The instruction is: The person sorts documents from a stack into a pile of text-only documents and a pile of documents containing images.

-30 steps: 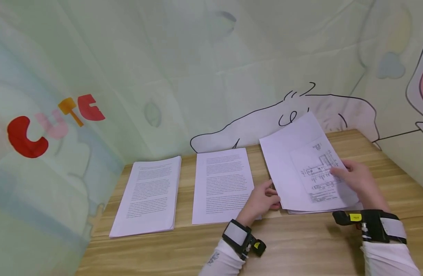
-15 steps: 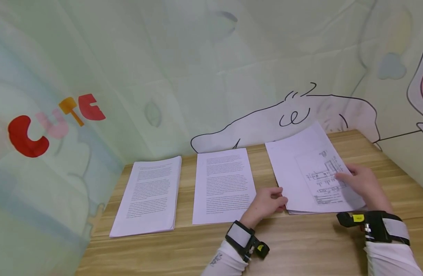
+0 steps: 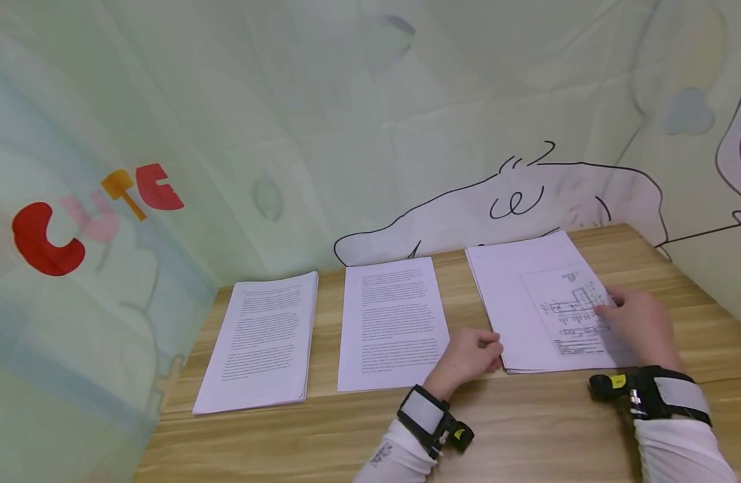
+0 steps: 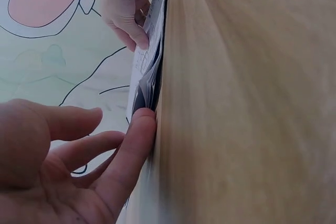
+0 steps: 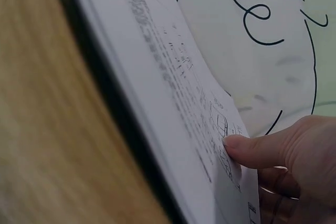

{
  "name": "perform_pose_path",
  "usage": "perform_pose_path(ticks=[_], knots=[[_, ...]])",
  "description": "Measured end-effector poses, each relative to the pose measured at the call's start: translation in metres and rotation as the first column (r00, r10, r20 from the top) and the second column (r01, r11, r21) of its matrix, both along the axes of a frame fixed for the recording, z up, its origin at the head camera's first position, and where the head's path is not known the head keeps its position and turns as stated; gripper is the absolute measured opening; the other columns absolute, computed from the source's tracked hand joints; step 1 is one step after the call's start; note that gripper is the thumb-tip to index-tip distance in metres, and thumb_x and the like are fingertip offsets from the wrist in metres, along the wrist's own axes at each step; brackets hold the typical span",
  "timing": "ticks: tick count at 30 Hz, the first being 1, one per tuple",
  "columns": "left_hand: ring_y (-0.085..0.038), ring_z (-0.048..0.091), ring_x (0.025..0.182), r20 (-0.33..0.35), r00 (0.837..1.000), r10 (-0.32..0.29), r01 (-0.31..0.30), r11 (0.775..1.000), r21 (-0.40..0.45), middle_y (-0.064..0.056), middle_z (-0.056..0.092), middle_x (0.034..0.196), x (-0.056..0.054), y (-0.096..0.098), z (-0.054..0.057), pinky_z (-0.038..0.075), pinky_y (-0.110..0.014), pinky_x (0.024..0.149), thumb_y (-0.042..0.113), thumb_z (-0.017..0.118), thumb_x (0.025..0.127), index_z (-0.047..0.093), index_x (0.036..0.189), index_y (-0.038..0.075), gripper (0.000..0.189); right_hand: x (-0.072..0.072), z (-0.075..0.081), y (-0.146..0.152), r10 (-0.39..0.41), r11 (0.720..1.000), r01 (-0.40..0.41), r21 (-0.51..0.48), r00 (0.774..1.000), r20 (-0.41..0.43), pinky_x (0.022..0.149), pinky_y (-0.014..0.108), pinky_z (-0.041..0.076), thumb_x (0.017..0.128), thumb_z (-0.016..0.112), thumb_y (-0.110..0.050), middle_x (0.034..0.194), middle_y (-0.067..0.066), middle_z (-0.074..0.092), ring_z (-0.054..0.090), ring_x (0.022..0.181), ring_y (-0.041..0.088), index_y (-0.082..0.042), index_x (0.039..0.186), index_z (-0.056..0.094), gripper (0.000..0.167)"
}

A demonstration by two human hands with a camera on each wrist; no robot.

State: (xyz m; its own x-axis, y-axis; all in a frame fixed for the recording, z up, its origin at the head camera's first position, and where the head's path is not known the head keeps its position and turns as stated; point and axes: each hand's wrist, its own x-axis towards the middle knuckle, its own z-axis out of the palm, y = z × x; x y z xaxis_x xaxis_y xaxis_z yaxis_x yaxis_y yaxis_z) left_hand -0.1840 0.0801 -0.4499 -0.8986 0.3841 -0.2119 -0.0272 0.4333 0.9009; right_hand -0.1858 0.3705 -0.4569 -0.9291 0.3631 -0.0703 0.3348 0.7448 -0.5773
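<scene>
A stack of printed paper [image 3: 515, 295] lies at the right of the table, its top sheet showing a technical line drawing. My right hand [image 3: 644, 325] holds its right edge, thumb on top of the drawing and the other fingers at the side, as the right wrist view shows with the thumb [image 5: 247, 148] on the sheet. At the lower left edge of the stack is my left hand [image 3: 467, 355]. In the left wrist view its fingertips [image 4: 143, 121] touch the sheet edges near the tabletop, while the thumb [image 4: 79, 121] stands apart from the paper.
Left of my left hand lies a text page [image 3: 388, 322], its lower right corner beside the wrist. Farther left is a thicker stack of text pages [image 3: 262, 342]. A printed cloth backdrop [image 3: 370, 134] rises behind the wooden table [image 3: 256, 443].
The top sheets, raised and tilted at the back earlier, have come down flat onto the right stack. My left hand has shifted slightly right along with the stack's edge.
</scene>
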Motion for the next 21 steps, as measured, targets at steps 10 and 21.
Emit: perform_pose_path(ticks=[10,21], knots=[[-0.005,0.05,0.047,-0.078,0.991,-0.11,0.09,0.97,-0.224,0.003,0.055,0.052,-0.002,0.005,0.008,0.035,-0.016,0.048,0.019,0.059,0.097,0.075,0.114,0.013,0.024,-0.002,0.001,-0.011,-0.016,0.992,0.017,0.127,1.0,-0.002,0.073,0.053,0.043,0.096,0.055,-0.012,0.128,0.042,0.049,0.051,0.097,0.048,0.015,0.135,0.047,0.048],[-0.002,0.048,0.049,-0.161,0.986,-0.038,0.019,0.993,-0.12,0.003,0.06,0.061,-0.005,-0.011,0.013,0.035,-0.017,0.047,0.021,0.059,0.096,0.073,0.119,0.014,0.028,-0.009,0.034,-0.048,0.083,0.986,-0.062,0.154,0.988,-0.131,0.079,0.059,0.047,0.099,0.053,-0.024,0.129,0.042,0.052,0.05,0.114,0.059,0.009,0.135,0.051,0.049]])
